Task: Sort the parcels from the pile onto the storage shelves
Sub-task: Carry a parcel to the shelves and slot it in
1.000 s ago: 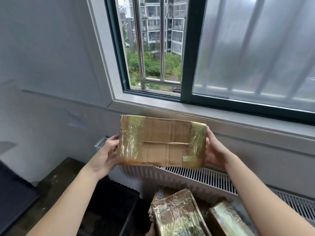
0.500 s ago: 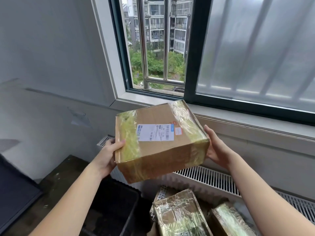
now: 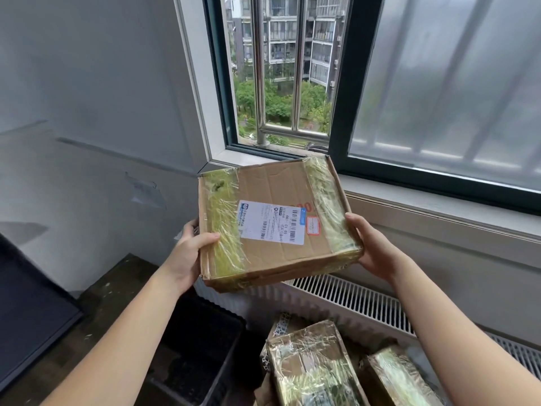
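Note:
I hold a brown cardboard parcel (image 3: 278,224) at chest height in front of the window. Yellowish tape wraps both its ends and a white shipping label faces me. My left hand (image 3: 187,253) grips its left edge, thumb over the top face. My right hand (image 3: 371,247) cups the right edge from the side and below. Beneath, the pile shows a taped parcel (image 3: 310,367) and another taped parcel (image 3: 401,379) at the bottom right. No storage shelves are in view.
A white radiator (image 3: 366,306) runs under the window sill (image 3: 439,200). A black bin (image 3: 199,347) stands left of the pile. A dark panel (image 3: 26,312) leans at the far left beside a dark worn surface (image 3: 108,300).
The parcel has been tipped toward me, from its side face showing to its labelled top face showing fully. Both hands kept their hold on the ends.

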Available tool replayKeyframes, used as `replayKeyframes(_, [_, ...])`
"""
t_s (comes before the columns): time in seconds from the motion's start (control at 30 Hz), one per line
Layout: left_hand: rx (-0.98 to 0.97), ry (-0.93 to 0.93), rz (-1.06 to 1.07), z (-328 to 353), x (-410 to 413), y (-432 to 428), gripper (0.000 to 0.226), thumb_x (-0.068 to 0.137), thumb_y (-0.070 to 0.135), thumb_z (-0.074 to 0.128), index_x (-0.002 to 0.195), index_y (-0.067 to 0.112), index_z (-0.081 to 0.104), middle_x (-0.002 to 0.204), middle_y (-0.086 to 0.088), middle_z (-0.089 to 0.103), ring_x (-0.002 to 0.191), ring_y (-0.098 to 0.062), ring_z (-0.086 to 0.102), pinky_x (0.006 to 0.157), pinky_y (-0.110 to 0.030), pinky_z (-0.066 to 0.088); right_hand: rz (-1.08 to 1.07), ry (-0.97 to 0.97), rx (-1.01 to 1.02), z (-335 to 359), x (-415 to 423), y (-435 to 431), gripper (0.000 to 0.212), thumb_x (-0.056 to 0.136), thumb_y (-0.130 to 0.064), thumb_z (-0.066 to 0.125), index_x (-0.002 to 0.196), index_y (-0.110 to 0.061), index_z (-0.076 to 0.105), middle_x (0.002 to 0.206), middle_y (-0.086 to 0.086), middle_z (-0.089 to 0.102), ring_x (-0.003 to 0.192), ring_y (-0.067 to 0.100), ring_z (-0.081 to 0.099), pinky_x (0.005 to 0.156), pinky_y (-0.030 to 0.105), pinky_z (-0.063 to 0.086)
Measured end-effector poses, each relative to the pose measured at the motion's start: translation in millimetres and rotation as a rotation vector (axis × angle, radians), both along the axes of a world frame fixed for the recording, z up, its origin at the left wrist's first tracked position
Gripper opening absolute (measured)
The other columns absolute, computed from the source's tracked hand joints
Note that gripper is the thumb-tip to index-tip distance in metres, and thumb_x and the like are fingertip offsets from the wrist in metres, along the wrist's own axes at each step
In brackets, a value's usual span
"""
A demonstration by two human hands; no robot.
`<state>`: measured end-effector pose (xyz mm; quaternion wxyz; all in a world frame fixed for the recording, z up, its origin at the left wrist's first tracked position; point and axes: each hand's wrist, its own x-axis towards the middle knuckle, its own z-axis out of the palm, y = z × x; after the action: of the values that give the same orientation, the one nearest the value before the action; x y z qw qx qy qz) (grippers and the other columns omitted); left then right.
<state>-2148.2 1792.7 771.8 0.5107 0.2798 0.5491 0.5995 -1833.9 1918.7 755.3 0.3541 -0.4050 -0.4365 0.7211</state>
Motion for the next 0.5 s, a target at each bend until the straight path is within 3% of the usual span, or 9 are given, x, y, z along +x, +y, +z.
replayKeyframes(0.13, [0.0, 0.036, 0.006, 0, -2, -2, 0.078, 0.067, 0.017, 0.066, 0.139, 0.017, 0.034, 0.126, -0.015, 0.056, 0.107, -0.031, 0.063, 0.083, -0.046, 0.055, 0.054, -0.165, 0.058, 6, -7, -4, 0.043, 0.095, -0.032, 0.059, 0.135, -0.023, 0.044, 0.123, 0.007, 0.067, 0.092, 0.018, 0.072, 0.062, 0.03, 0.059])
replayKeyframes(0.2, [-0.008, 0.051, 0.023, 0, -4, -4, 0.076, 0.069, 0.017, 0.067, 0.138, 0.019, 0.034, 0.129, -0.016, 0.055, 0.11, -0.033, 0.062, 0.086, -0.049, 0.055, 0.083, -0.205, 0.059, 7, -9, -4, 0.045, 0.094, -0.034, 0.062, 0.134, -0.027, 0.043, 0.117, 0.003, 0.07, 0.087, 0.017, 0.074, 0.058, 0.029, 0.058])
replayKeyframes(0.3, [-0.024, 0.074, 0.074, -2, -5, -6, 0.064, 0.087, 0.018, 0.068, 0.137, 0.023, 0.03, 0.128, -0.013, 0.054, 0.11, -0.031, 0.063, 0.086, -0.048, 0.055, 0.181, -0.287, 0.073, 10, -15, -1, 0.05, 0.09, -0.048, 0.06, 0.136, -0.036, 0.042, 0.106, -0.002, 0.073, 0.073, 0.018, 0.071, 0.046, 0.033, 0.054])
replayKeyframes(0.4, [-0.072, 0.155, 0.126, -4, -7, -10, 0.058, 0.096, 0.028, 0.061, 0.143, 0.028, 0.027, 0.125, -0.004, 0.057, 0.104, -0.023, 0.064, 0.079, -0.042, 0.055, 0.357, -0.467, 0.088, 16, -20, 3, 0.067, 0.077, -0.07, 0.061, 0.135, -0.052, 0.034, 0.115, -0.001, 0.069, 0.076, 0.024, 0.072, 0.053, 0.043, 0.055])
replayKeyframes(0.5, [-0.13, 0.271, 0.17, -5, -13, -17, 0.06, 0.095, 0.033, 0.061, 0.144, 0.029, 0.027, 0.125, -0.002, 0.058, 0.104, -0.019, 0.062, 0.082, -0.041, 0.054, 0.404, -0.433, 0.135, 17, -30, 6, 0.052, 0.088, -0.06, 0.059, 0.135, -0.051, 0.037, 0.121, 0.0, 0.069, 0.096, 0.03, 0.07, 0.073, 0.056, 0.054])
